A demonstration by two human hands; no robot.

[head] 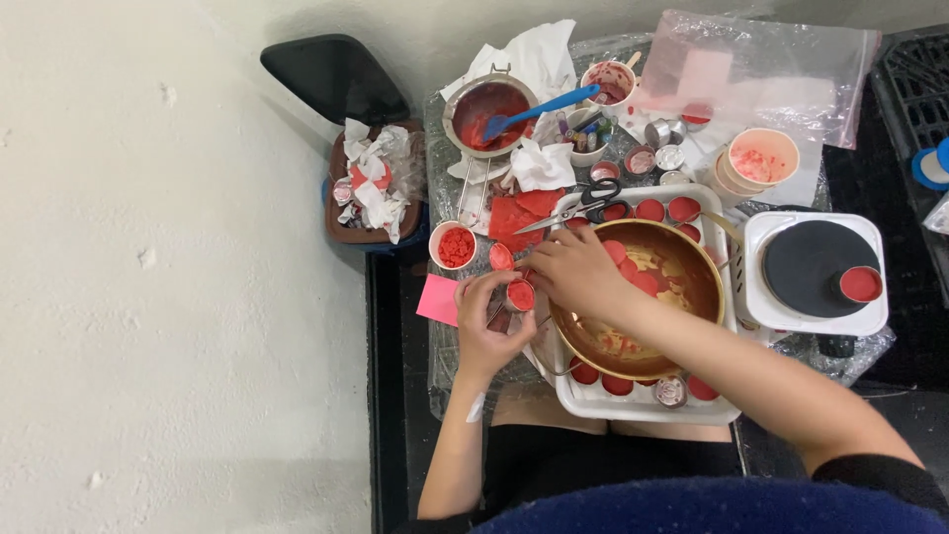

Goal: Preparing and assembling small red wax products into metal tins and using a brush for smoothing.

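Trays first: nearest me, a white tray [633, 403] of red-filled tins carries a brass bowl [692, 259] with pale scraps. Just left, my left hand [489, 321] pinches a small red-filled tin [521, 295]; my right hand [576, 272], fingers curled together, touches it. Farther off lie scissors [578, 206] and a strainer [489, 114] holding a blue spatula [542, 107].

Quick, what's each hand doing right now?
Left hand: closed around a small red-filled tin.
Right hand: fingers bent down at the tin; whether it grips anything cannot be told.
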